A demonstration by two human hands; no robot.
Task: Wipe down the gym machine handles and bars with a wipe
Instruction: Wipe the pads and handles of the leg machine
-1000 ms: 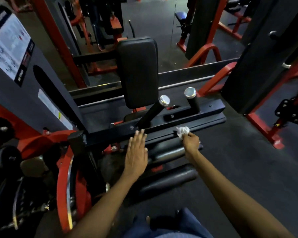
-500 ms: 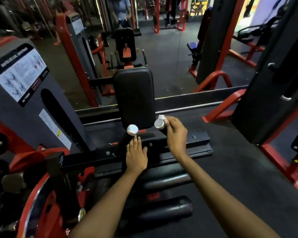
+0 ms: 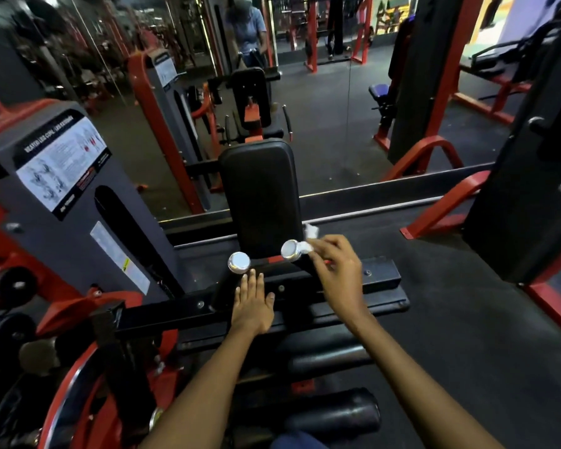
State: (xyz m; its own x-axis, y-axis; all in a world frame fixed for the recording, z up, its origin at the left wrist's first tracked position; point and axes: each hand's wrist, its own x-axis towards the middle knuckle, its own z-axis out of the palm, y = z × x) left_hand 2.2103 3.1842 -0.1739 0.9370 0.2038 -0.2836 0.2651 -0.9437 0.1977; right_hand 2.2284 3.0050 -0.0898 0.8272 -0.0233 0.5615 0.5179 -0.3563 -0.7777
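Two black handles with chrome end caps rise from the seated leg machine: the left handle (image 3: 238, 262) and the right handle (image 3: 291, 250). My right hand (image 3: 337, 267) curls round the right handle just below its cap and holds a crumpled white wipe (image 3: 310, 238) against it. My left hand (image 3: 252, 299) rests flat with straight fingers on the black frame bar (image 3: 162, 314), at the base of the left handle. The black back pad (image 3: 261, 196) stands upright just behind both handles.
The grey weight-stack cover (image 3: 62, 189) with an instruction label stands at the left. Black foam rollers (image 3: 334, 413) lie below my arms. Red frames (image 3: 434, 150) and a black column (image 3: 525, 189) stand at the right. A mirror behind reflects a person (image 3: 246, 30).
My right hand rose from the frame bar to the right handle's top with the wipe. The view tilted up. My left hand stayed on the bar.
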